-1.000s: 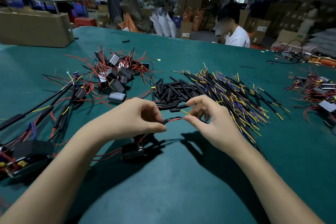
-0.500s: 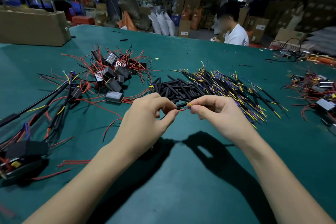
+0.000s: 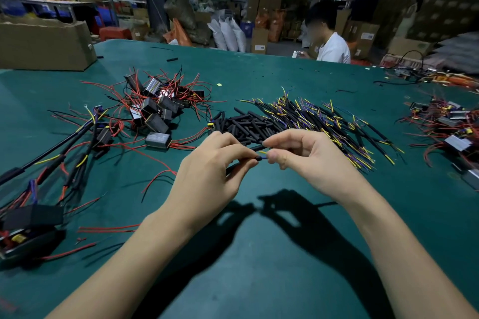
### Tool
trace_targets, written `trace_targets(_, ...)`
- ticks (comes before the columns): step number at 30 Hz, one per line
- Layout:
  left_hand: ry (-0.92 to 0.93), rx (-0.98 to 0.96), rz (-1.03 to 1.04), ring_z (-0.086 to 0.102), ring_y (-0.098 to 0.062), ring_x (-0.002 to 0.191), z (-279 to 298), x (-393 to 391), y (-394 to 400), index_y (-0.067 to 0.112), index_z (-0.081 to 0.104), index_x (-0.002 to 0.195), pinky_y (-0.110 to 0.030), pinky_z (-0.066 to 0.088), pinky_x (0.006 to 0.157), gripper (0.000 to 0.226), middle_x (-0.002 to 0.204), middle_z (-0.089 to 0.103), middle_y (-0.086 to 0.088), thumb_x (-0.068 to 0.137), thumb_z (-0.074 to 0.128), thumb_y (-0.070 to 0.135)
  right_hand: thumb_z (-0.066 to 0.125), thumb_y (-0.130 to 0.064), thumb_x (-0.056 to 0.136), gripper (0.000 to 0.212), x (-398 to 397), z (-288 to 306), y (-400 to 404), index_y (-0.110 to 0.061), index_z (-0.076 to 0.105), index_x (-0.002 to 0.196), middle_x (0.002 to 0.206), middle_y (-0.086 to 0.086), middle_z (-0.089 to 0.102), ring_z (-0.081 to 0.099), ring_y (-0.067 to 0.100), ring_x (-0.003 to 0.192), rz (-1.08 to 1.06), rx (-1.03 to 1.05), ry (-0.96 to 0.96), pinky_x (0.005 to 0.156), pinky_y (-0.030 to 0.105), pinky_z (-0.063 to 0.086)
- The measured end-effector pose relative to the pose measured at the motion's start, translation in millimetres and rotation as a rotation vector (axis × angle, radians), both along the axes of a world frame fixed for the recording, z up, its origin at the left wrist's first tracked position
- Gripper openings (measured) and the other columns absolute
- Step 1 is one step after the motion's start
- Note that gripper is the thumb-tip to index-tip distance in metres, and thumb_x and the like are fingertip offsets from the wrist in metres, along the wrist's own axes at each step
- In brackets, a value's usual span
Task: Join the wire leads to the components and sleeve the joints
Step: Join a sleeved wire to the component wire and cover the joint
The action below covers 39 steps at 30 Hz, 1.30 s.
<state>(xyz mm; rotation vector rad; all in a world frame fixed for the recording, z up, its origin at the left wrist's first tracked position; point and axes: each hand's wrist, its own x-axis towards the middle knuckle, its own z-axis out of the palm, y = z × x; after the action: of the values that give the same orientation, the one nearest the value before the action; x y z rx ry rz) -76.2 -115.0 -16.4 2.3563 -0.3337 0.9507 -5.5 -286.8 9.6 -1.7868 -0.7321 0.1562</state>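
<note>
- the surface [image 3: 259,254] is a wide green mat that runs from under both forearms far out ahead of the hands; the hands cast dark shadows on it just below them.
- past the far edge of the surface the room is a dim warehouse: stacked cardboard boxes [image 3: 261,8], white sacks [image 3: 228,33], a dark pillar, barred windows.
- a person in a white shirt [image 3: 333,50] sits at the far edge, ahead and right of the hands.
- a big open carton [image 3: 44,44] stands on the surface far ahead to the left.
- the left hand [image 3: 207,179] and right hand [image 3: 308,160] are raised close together over the surface, fingertips nearly meeting.
- the left hand pinches a black sleeve [image 3: 256,158] between thumb and forefinger; the right hand pinches the yellow and blue wire leads [image 3: 263,155] that stick out of its end.
- just beyond the hands lies a heap of black sleeve tubes [image 3: 246,124], partly hidden by the fingers.
- right of that heap, ahead of the right hand, spreads a pile of black cables with yellow and purple ends [image 3: 331,124].
- ahead and left of the left hand sits a tangle of black box components with red leads [image 3: 158,109].
- far left, dark harnesses [image 3: 64,160] and a larger black unit [image 3: 28,230] lie beside the left forearm.
- far right, another cluster of red-wired parts [image 3: 451,129].
</note>
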Motion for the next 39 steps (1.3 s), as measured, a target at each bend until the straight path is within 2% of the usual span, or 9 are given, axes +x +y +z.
trace_targets(4, -0.003, 0.035, -0.015, 0.056, -0.020, 0.080, -0.2, -1.7, 0.0, 0.015, 0.074, 0.092, -0.042, 0.049, 0.063, 0.010, 0.083, 0.062, 0.001, 0.087, 0.067, 0.020, 0.065, -0.007, 0.088, 0.008, 4.3, 1.5, -7.8, -0.013, 0.069, 0.090, 0.077, -0.002, 0.071, 0.065, 0.005, 0.072, -0.053, -0.048, -0.007, 0.068, 0.016, 0.050)
trace_targets(11, 0.009, -0.040, 0.007, 0.056, -0.017, 0.078, -1.9, 1.1, 0.5, 0.016, 0.072, 0.093, -0.039, 0.048, 0.067, 0.011, 0.082, 0.065, 0.006, 0.084, 0.072, 0.022, 0.065, -0.022, 0.088, 0.012, 0.6, 6.0, -12.7, -0.020, 0.070, 0.078, 0.065, -0.008, 0.067, 0.054, 0.003, 0.062, 0.019, -0.178, -0.021, 0.062, 0.015, 0.040)
trace_targets(15, -0.008, -0.073, -0.024, 0.051, -0.010, 0.073, -2.0, 0.8, 0.0, 0.016, 0.072, 0.084, -0.025, 0.043, 0.068, 0.006, 0.078, 0.065, 0.007, 0.083, 0.072, 0.021, 0.061, -0.019, 0.092, 0.025, 0.4, 2.7, -8.7, -0.018, 0.068, 0.068, 0.058, -0.010, 0.060, 0.038, 0.011, 0.056, -0.053, -0.169, -0.089, 0.053, 0.026, 0.028)
trace_targets(18, -0.033, -0.098, -0.041, 0.054, -0.012, 0.074, -1.7, 1.2, -3.7, 0.016, 0.074, 0.084, -0.020, 0.041, 0.068, 0.003, 0.078, 0.064, 0.004, 0.082, 0.073, 0.019, 0.060, -0.018, 0.093, 0.023, -0.1, 0.2, -5.0, -0.015, 0.068, 0.072, 0.057, -0.009, 0.059, 0.036, 0.005, 0.051, -0.053, -0.150, -0.094, 0.049, 0.020, 0.028)
trace_targets(23, -0.056, -0.177, -0.043, 0.059, -0.019, 0.076, -4.3, 4.9, -15.8, 0.014, 0.076, 0.087, -0.033, 0.048, 0.069, 0.008, 0.078, 0.063, -0.003, 0.081, 0.073, 0.018, 0.058, -0.014, 0.094, 0.020, 0.2, -3.1, 0.8, -0.012, 0.069, 0.078, 0.058, -0.009, 0.061, 0.046, 0.010, 0.063, -0.034, -0.123, -0.065, 0.064, 0.029, 0.034)
trace_targets(27, -0.056, -0.182, 0.001, 0.058, -0.020, 0.079, -5.3, 6.3, -15.0, 0.016, 0.076, 0.087, -0.040, 0.049, 0.070, 0.007, 0.080, 0.063, -0.001, 0.081, 0.074, 0.019, 0.055, -0.018, 0.096, 0.020, 1.1, -1.8, -0.7, -0.006, 0.069, 0.087, 0.061, -0.006, 0.062, 0.045, 0.013, 0.064, -0.019, -0.112, -0.029, 0.063, 0.028, 0.034)
trace_targets(30, -0.062, -0.180, 0.016, 0.057, -0.015, 0.079, -6.0, 4.7, -12.4, 0.018, 0.075, 0.087, -0.038, 0.049, 0.069, 0.007, 0.080, 0.062, 0.002, 0.082, 0.071, 0.022, 0.057, -0.024, 0.094, 0.021, 3.2, 3.4, -10.7, -0.011, 0.070, 0.083, 0.063, -0.004, 0.062, 0.046, 0.009, 0.061, 0.015, -0.225, -0.018, 0.060, 0.024, 0.037)
trace_targets(35, -0.052, -0.171, -0.012, 0.058, -0.017, 0.079, -7.1, 4.6, -13.6, 0.017, 0.076, 0.088, -0.039, 0.049, 0.068, 0.009, 0.080, 0.061, 0.001, 0.082, 0.072, 0.022, 0.063, -0.010, 0.089, 0.014, 6.0, 5.3, -17.9, -0.016, 0.070, 0.079, 0.062, -0.007, 0.060, 0.052, 0.001, 0.061, 0.018, -0.186, -0.012, 0.065, 0.013, 0.041)
trace_targets(39, -0.101, -0.203, -0.017, 0.057, -0.019, 0.077, -9.3, 6.5, -20.1, 0.016, 0.077, 0.085, -0.036, 0.047, 0.068, 0.009, 0.078, 0.060, 0.000, 0.081, 0.072, 0.023, 0.065, -0.008, 0.088, 0.015, 5.1, 4.6, -17.5, -0.016, 0.071, 0.077, 0.062, -0.006, 0.062, 0.053, 0.004, 0.063, 0.025, -0.173, -0.046, 0.066, 0.021, 0.041)
